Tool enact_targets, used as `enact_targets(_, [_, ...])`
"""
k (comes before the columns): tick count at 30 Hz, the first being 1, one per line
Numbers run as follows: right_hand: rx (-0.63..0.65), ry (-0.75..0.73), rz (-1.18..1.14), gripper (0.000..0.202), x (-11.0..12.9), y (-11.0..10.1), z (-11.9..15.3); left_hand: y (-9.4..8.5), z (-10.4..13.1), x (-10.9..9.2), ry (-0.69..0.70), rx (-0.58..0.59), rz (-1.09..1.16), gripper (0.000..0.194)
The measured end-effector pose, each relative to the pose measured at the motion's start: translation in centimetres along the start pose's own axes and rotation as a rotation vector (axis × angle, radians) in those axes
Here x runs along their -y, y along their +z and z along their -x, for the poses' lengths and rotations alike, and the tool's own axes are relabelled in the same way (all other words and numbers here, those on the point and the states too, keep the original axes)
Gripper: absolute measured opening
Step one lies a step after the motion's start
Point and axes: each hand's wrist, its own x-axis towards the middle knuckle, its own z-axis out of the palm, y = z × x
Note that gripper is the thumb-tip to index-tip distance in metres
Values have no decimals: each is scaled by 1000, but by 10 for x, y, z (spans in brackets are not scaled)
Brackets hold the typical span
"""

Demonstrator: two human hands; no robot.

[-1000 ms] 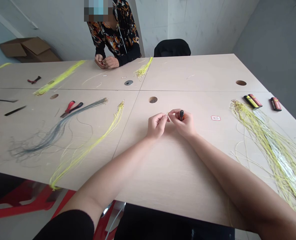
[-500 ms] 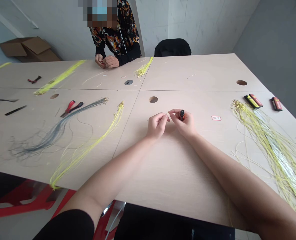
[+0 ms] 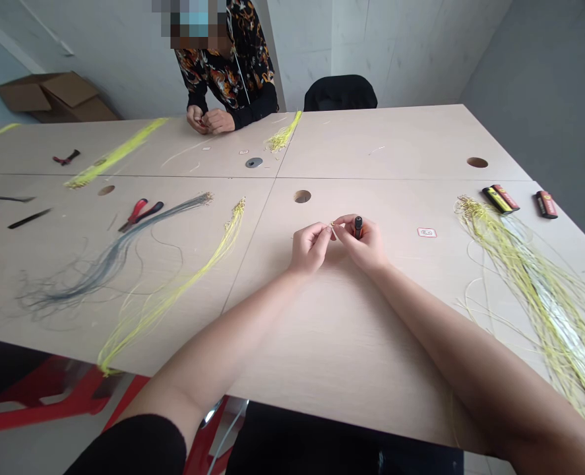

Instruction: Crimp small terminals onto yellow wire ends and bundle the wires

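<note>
My left hand (image 3: 310,247) is closed, thumb and index finger pinching a tiny pale piece, perhaps a thread end, too small to make out. Against its fingertips, my right hand (image 3: 363,243) pinches at the same spot. A black, pen-like tool (image 3: 358,226) is also held in my right hand, its end standing up between the fingers. To the left on the table lie a yellow thread bundle (image 3: 193,280) and a grey thread bundle (image 3: 124,247). A larger yellow bundle (image 3: 529,270) spreads at the right.
Red-handled pliers (image 3: 141,212) lie beyond the grey threads. A small label (image 3: 427,232) and battery-like cylinders (image 3: 500,199) are at the right. A round hole (image 3: 302,196) opens in the table (image 3: 322,336). Across it sits a person (image 3: 227,79), hands together.
A small gold-coloured bit now shows at my fingertips. My hands have otherwise barely moved.
</note>
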Motion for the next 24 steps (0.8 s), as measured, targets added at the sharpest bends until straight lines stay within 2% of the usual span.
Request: enact_targets(24, [27, -48, 21, 19, 1, -1, 0, 0, 0, -2, 3, 18, -28, 35])
